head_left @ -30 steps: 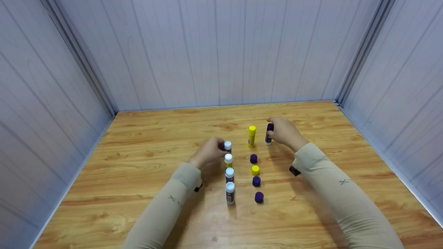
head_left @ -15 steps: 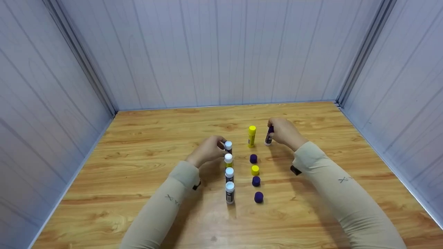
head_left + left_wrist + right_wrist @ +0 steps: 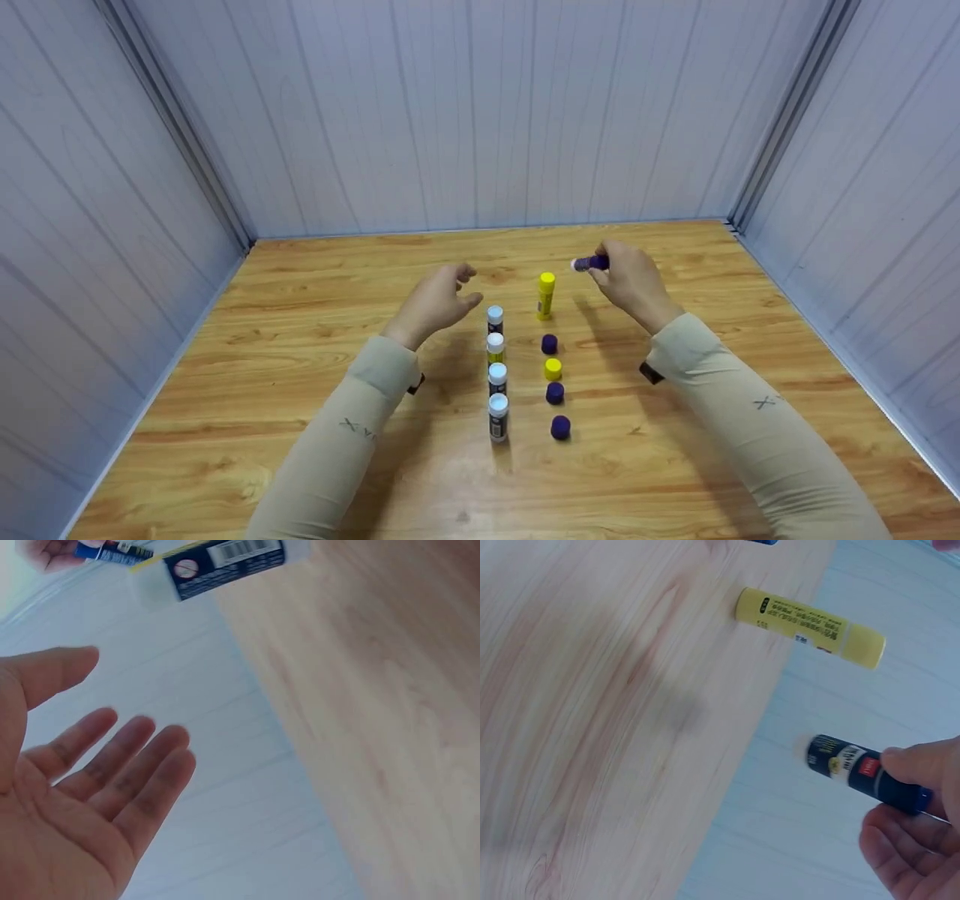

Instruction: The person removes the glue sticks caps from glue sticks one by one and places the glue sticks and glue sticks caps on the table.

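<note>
My right hand point(image 3: 634, 281) pinches a dark purple glue stick point(image 3: 589, 263), capped and lifted off the table. It lies nearly level, its white base pointing left; the right wrist view shows thumb and fingers around the capped end point(image 3: 904, 791). To its left a yellow glue stick point(image 3: 545, 298) stands upright, cap on. My left hand point(image 3: 435, 304) hovers with fingers spread, holding nothing, beside the far end of a row of uncapped white-topped glue sticks. The farthest of these is a dark one point(image 3: 495, 322); behind the nearest dark one point(image 3: 499, 424) the others partly overlap.
Right of the row, loose caps sit in a line: a purple cap point(image 3: 550, 344), a yellow cap point(image 3: 553, 369) and further purple ones nearer me. The wooden table point(image 3: 300, 420) meets pale panel walls point(image 3: 487, 112) at its back and sides.
My left hand has let go of the farthest uncapped glue stick and drawn up and left, fingers spreading. My right hand has raised the purple glue stick and tipped it from upright to nearly level.
</note>
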Demonstrator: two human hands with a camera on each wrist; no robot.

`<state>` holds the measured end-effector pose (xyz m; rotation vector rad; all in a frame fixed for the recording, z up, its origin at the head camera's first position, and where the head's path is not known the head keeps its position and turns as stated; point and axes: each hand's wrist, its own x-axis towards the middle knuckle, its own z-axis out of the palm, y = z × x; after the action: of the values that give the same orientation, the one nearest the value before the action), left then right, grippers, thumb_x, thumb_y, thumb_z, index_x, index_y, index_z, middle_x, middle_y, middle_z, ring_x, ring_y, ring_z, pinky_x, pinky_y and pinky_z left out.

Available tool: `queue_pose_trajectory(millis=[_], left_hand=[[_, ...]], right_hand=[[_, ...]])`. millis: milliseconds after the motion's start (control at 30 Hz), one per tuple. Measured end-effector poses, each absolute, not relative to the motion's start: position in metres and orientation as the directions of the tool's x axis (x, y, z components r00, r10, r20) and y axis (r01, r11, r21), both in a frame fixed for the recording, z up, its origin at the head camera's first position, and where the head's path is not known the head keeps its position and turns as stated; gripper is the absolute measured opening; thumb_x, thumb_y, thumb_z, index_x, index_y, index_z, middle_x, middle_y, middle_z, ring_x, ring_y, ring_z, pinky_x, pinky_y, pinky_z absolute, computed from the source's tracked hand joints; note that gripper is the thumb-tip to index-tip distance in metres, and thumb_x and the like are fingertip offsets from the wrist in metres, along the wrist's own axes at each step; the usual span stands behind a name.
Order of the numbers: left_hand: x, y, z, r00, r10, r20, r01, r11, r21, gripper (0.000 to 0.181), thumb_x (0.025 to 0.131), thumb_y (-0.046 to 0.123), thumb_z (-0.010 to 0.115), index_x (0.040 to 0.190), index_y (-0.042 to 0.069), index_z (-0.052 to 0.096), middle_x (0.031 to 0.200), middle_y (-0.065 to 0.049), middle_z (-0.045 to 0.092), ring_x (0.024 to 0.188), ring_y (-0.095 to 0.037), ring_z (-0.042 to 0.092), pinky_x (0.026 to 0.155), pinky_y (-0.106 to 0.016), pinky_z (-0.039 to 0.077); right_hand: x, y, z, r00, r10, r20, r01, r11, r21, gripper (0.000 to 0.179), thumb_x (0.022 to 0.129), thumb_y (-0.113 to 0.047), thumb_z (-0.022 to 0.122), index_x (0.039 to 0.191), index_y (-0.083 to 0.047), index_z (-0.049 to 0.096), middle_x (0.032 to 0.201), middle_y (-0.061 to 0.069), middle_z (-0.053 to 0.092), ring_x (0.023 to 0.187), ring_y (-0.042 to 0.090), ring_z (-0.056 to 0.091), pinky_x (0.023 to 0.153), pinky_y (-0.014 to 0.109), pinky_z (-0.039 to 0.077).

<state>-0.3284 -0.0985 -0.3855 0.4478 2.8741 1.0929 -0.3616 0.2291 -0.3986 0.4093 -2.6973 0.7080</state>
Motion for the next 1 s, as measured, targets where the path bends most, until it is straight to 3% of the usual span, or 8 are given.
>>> queue_pose_trajectory(millis=[167, 367, 500, 667, 833, 1000], left_hand=[[-0.32, -0.091, -0.375, -0.922, 0.32, 0.217, 0.386, 0.744, 0.545, 0.054, 0.108, 0.027, 0.069, 0.153, 0.002, 0.054, 0.154, -0.019, 0.06, 0.139, -0.038, 0.062, 0.112, -0.052, 0.055], [-0.308, -0.083, -0.364, -0.831, 0.383, 0.404, 0.513, 0.808, 0.289, 0.051, 0.105, 0.026, 0.073, 0.147, 0.002, 0.058, 0.143, -0.018, 0.065, 0.109, -0.035, 0.074, 0.09, -0.047, 0.064], [-0.302, -0.077, -0.359, -0.763, 0.437, 0.476, 0.552, 0.824, 0.129, 0.052, 0.105, 0.03, 0.074, 0.146, 0.002, 0.059, 0.138, -0.017, 0.068, 0.108, -0.031, 0.074, 0.089, -0.044, 0.064], [-0.296, -0.068, -0.356, -0.691, 0.494, 0.529, 0.565, 0.825, -0.032, 0.059, 0.104, 0.037, 0.075, 0.147, 0.0, 0.059, 0.136, -0.017, 0.069, 0.119, -0.032, 0.072, 0.099, -0.044, 0.063], [-0.291, -0.062, -0.354, -0.654, 0.518, 0.552, 0.54, 0.83, -0.139, 0.065, 0.101, 0.044, 0.077, 0.146, 0.001, 0.06, 0.135, -0.015, 0.07, 0.122, -0.031, 0.072, 0.103, -0.044, 0.061], [-0.288, -0.056, -0.356, -0.624, 0.533, 0.571, 0.53, 0.826, -0.191, 0.064, 0.098, 0.044, 0.081, 0.144, 0.003, 0.063, 0.133, -0.014, 0.071, 0.121, -0.031, 0.072, 0.104, -0.045, 0.061]], right_hand=[[-0.353, 0.224, -0.396, -0.822, -0.169, 0.544, -0.469, 0.743, -0.478, 0.019, 0.1, -0.004, 0.077, 0.11, 0.006, 0.065, 0.107, 0.028, 0.076, 0.091, 0.042, 0.074, 0.079, 0.051, 0.06], [-0.339, 0.215, -0.389, -0.771, -0.138, 0.622, -0.554, 0.628, -0.546, 0.022, 0.097, -0.005, 0.082, 0.11, 0.004, 0.068, 0.098, 0.021, 0.078, 0.081, 0.031, 0.072, 0.073, 0.023, 0.052], [-0.333, 0.21, -0.387, -0.761, -0.123, 0.637, -0.596, 0.519, -0.612, 0.023, 0.095, -0.004, 0.084, 0.11, 0.005, 0.068, 0.097, 0.02, 0.077, 0.08, 0.022, 0.072, 0.074, 0.012, 0.052], [-0.323, 0.203, -0.387, -0.793, -0.133, 0.594, -0.599, 0.352, -0.72, 0.023, 0.095, -0.002, 0.082, 0.112, 0.006, 0.068, 0.098, 0.019, 0.075, 0.079, 0.008, 0.069, 0.075, 0.016, 0.057], [-0.312, 0.194, -0.386, -0.839, -0.174, 0.516, -0.543, 0.209, -0.813, 0.022, 0.097, 0.0, 0.08, 0.115, 0.005, 0.067, 0.099, 0.012, 0.072, 0.078, 0.012, 0.067, 0.07, 0.021, 0.057], [-0.302, 0.187, -0.384, -0.855, -0.212, 0.474, -0.509, 0.162, -0.846, 0.021, 0.098, 0.0, 0.079, 0.115, 0.004, 0.067, 0.099, 0.007, 0.073, 0.077, 0.014, 0.065, 0.068, 0.022, 0.054]])
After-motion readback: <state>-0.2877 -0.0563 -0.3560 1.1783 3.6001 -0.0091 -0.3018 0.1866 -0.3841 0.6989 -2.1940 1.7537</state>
